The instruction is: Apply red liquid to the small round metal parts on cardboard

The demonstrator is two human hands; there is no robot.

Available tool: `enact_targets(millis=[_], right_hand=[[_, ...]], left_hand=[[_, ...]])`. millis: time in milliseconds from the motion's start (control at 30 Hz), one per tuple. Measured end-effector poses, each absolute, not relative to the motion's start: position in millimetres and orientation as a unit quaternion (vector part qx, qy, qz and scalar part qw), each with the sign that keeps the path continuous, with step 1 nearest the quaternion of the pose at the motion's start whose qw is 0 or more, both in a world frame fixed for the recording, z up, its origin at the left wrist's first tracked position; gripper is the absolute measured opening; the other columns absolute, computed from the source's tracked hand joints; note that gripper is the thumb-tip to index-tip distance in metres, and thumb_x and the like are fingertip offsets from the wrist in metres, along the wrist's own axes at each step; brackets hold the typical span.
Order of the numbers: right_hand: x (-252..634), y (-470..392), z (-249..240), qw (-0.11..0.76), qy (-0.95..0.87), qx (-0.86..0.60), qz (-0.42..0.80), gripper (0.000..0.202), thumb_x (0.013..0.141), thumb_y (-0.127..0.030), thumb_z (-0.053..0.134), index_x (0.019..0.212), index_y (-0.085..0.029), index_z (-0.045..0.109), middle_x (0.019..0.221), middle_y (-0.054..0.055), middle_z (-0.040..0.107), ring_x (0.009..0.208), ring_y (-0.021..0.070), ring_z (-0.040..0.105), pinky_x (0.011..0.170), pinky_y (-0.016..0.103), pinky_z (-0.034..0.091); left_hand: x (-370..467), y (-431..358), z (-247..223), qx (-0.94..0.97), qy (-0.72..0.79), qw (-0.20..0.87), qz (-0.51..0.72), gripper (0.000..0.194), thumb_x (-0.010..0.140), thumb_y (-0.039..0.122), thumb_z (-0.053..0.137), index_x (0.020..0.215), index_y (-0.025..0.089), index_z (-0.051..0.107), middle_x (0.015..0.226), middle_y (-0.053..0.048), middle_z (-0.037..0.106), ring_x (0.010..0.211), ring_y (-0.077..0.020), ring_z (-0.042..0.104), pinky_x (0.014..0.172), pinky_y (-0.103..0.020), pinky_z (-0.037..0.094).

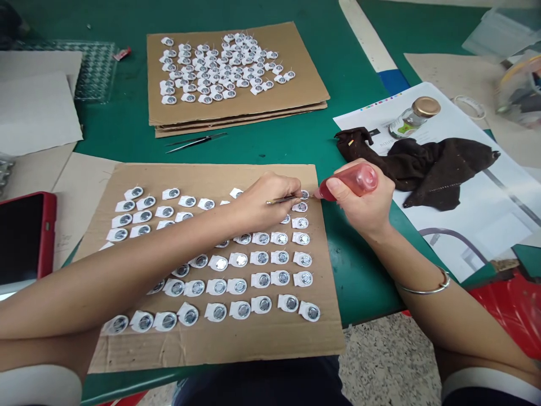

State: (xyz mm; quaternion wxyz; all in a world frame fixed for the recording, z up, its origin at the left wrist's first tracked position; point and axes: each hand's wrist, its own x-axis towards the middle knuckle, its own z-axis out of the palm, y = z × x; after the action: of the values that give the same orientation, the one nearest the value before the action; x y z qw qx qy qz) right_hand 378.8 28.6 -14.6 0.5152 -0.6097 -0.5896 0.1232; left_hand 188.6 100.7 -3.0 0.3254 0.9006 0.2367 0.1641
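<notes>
- In the head view, the left hand (pixel 274 192) pinches a thin tool (pixel 279 201) by the disc (pixel 304 194) at the card's (pixel 211 348) top right, seemingly to steady it.
- The right hand (pixel 374 200) wraps a red bottle (pixel 350 181), tilted, I'd judge, to bring its nozzle (pixel 318 193) near that disc.
- Other discs (pixel 262 279) lie in rough rows, probably for easy reach.
- The disc looks round and silvery; the left hand partly hides it.

Red bottle (pixel 359 179), brown cardboard (pixel 220 352), green table (pixel 359 276)
</notes>
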Motion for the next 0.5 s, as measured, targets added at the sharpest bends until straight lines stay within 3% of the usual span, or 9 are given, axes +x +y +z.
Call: enact_targets(millis=[500], right_hand=[[378.4,27.5,-16.2,0.507,-0.595,-0.610,0.126,0.022,0.069,-0.039,0.068,0.076,-0.021,0.059,0.072,0.002,0.062,0.064,0.0161,0.058,0.064,0.037,0.050]], left_hand=[[190.3,100.8,0.4,0.877,0.264,0.372,0.152,0.010,0.081,0.017,0.054,0.076,0.015,0.062,0.069,0.000,0.063,0.061,-0.0090,0.056,0.054,-0.022,0.035]])
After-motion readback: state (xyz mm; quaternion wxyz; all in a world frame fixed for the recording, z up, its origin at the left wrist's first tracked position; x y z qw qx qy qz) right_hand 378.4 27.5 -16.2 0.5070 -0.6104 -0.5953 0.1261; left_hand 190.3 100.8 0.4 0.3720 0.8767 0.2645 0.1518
